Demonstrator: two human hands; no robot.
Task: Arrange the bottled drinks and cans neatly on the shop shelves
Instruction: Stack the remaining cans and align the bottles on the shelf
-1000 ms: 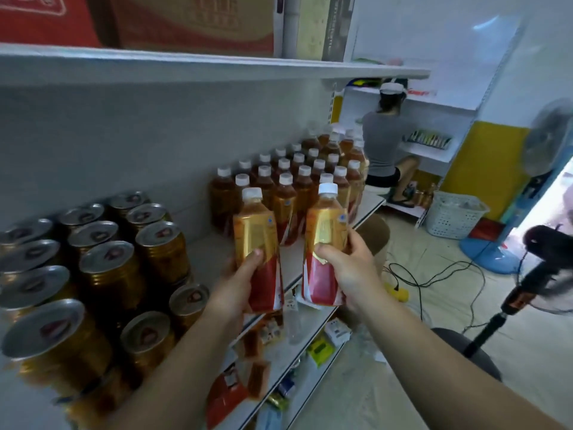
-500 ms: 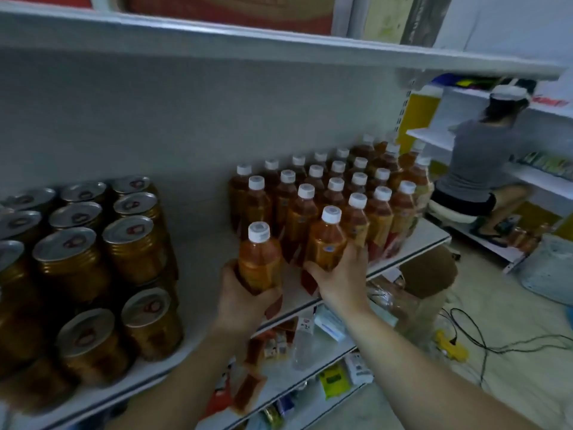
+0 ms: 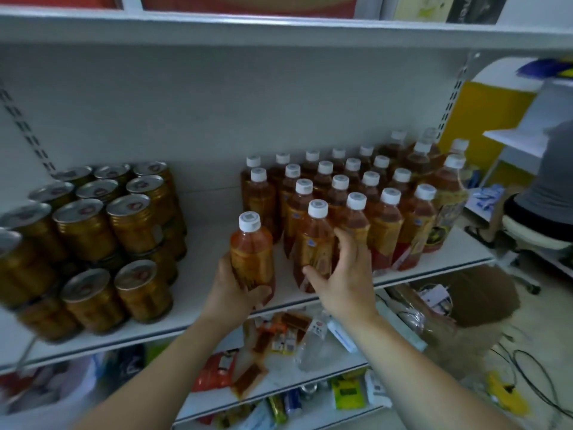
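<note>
Setting bottles on the shelf (image 3: 204,234) — lone bottle (image 3: 252,252) wrapped in left hand (image 3: 235,290), row bottle (image 3: 313,243) in right hand (image 3: 344,274). Next: push both snug against rows (image 3: 369,184) just past the grip.

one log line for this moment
left hand: grips left bottle | right hand: holds right bottle beside bottle rows | shelf: cans stacked at left

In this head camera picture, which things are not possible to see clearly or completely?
All in the head view:
- Label text on the left bottle, gripped by the left hand: too blurred to read.
- Lower right side of the right bottle: hidden by the right hand.
- Leftmost cans: blurred, cut off by the left edge.
- Person at the right: cut off by the right edge.
</note>
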